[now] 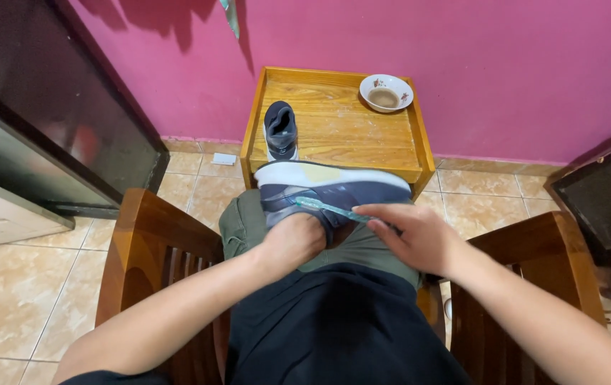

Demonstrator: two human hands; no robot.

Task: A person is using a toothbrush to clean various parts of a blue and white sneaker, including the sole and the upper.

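At centre frame the left hand point(292, 241) is tucked inside the dark blue, white-soled sneaker point(334, 187), which lies sideways across the lap, long axis left to right. Right of it, the right hand point(419, 239) pinches a teal toothbrush point(327, 208), its bristled end pointing left against the shoe's side

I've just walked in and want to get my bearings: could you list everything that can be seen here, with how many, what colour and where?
Dark blue sports shoe with white sole: 1, lying on its side on the person's lap, left hand inside it.
Second dark blue shoe: 1, upright on the table's left side.
Pale green toothbrush: 1, laid against the lap shoe's side, held by the right hand.
Small wooden table with raised rim: 1, light brown, against the pink wall.
White patterned bowl: 1, at the table's far right corner, brownish inside.
Wooden armchair: 1, brown, under the person.
Tiled floor: beige.
Left hand: in the shoe.
Right hand: gripping the toothbrush.
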